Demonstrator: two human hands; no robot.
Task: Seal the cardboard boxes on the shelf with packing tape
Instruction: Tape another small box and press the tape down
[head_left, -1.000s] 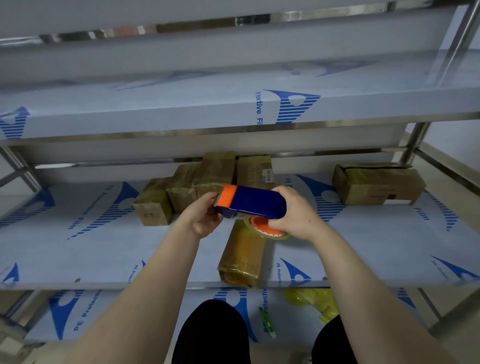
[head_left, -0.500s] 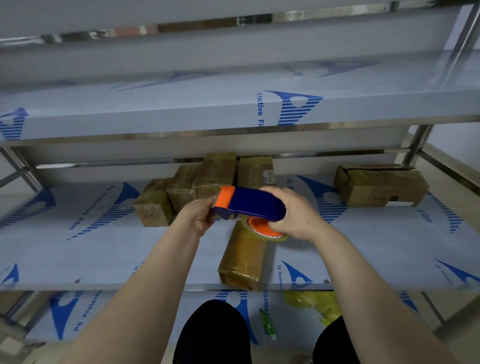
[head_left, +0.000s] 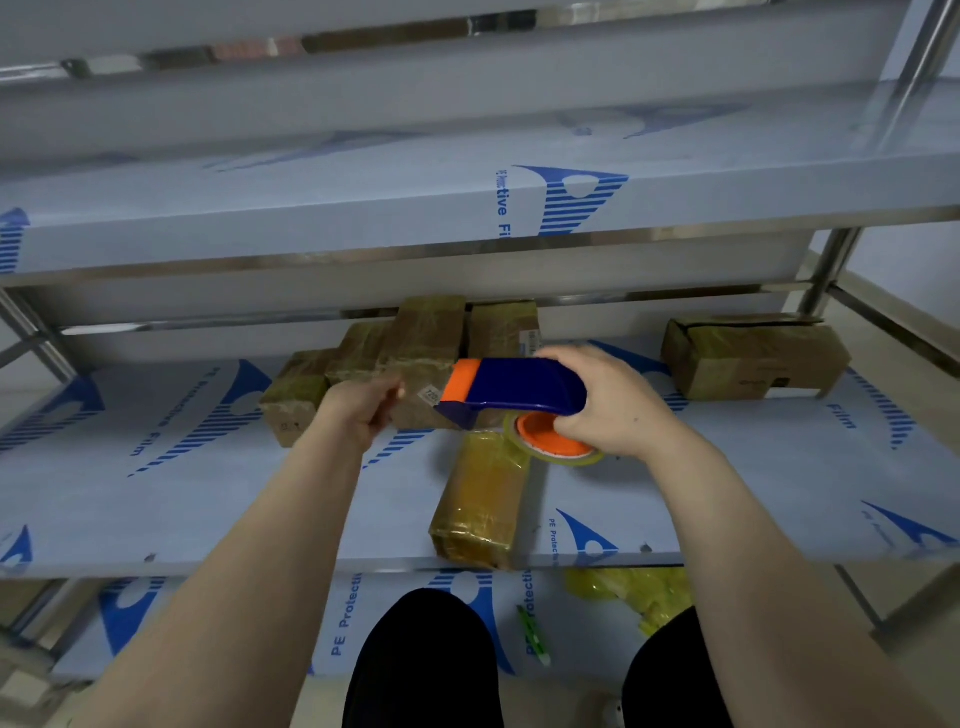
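Observation:
My right hand (head_left: 618, 410) grips a blue tape dispenser (head_left: 519, 387) with an orange front end, its orange-cored tape roll (head_left: 550, 444) hanging below. The dispenser hovers above the far end of a long tape-wrapped cardboard box (head_left: 480, 501) that lies at the front edge of the middle shelf (head_left: 156, 493). My left hand (head_left: 363, 410) is a short way left of the dispenser's front, thumb and fingers pinched together as if on the clear tape end, which is hard to make out. A cluster of wrapped boxes (head_left: 415, 353) stands behind. One more box (head_left: 753, 358) sits at the right.
The upper shelf (head_left: 363, 208) overhangs the work area closely. Steel uprights (head_left: 831, 270) stand at the right. On the lower shelf lie crumpled yellow plastic (head_left: 634, 592) and a small green object (head_left: 535, 634). My dark-clad legs are at the bottom.
My left hand has come off the dispenser's orange front and drawn away to the left, fingers pinched. The right hand and dispenser have shifted slightly right and up.

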